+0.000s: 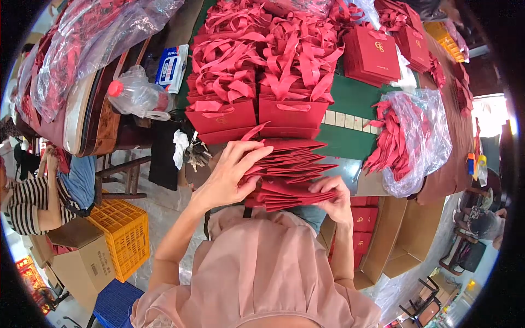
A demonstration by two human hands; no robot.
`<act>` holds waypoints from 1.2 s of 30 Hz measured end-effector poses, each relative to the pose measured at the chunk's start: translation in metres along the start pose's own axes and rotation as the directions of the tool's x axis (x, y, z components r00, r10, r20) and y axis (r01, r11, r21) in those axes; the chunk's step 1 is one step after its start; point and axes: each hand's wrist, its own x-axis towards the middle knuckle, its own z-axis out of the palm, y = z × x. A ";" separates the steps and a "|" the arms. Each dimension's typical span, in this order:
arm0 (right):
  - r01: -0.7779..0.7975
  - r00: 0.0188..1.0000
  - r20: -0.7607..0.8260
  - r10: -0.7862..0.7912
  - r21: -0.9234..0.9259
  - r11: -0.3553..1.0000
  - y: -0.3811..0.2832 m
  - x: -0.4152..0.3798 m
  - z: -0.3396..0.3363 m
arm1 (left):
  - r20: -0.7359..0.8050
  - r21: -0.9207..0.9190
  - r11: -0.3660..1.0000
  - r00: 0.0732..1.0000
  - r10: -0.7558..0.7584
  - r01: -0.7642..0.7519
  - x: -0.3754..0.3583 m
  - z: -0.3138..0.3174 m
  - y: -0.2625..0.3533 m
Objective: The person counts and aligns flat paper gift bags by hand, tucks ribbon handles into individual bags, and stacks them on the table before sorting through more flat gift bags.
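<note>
a loose stack of red bags [292, 174] is gripped at its sides by the left hand [234, 170] and right hand [334, 200], before the desk [344, 143]. because the layers are splayed, some could be dropped or creased under uneven pressure.

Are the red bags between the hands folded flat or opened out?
Folded flat: the red bags show as thin, layered edges between the left hand and right hand, and none there stands open.

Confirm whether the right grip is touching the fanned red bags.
Touching: the head view plainly shows the right grip laid directly on the right end of the fanned red bags.
</note>
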 end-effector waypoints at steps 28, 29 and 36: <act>0.139 0.967 -0.214 -0.136 0.000 0.990 0.014 0.003 0.041 | 0.049 -0.075 0.994 0.996 -0.077 0.080 0.001 -0.004 0.002; 0.139 0.968 -0.213 -0.135 0.000 0.990 0.016 0.004 0.043 | 0.060 -0.106 0.991 0.995 -0.079 0.085 0.000 -0.005 0.001; 0.178 0.955 -0.225 -0.192 -0.082 0.981 0.022 0.007 0.044 | 0.140 -0.197 0.974 0.986 -0.087 0.114 0.001 -0.013 -0.002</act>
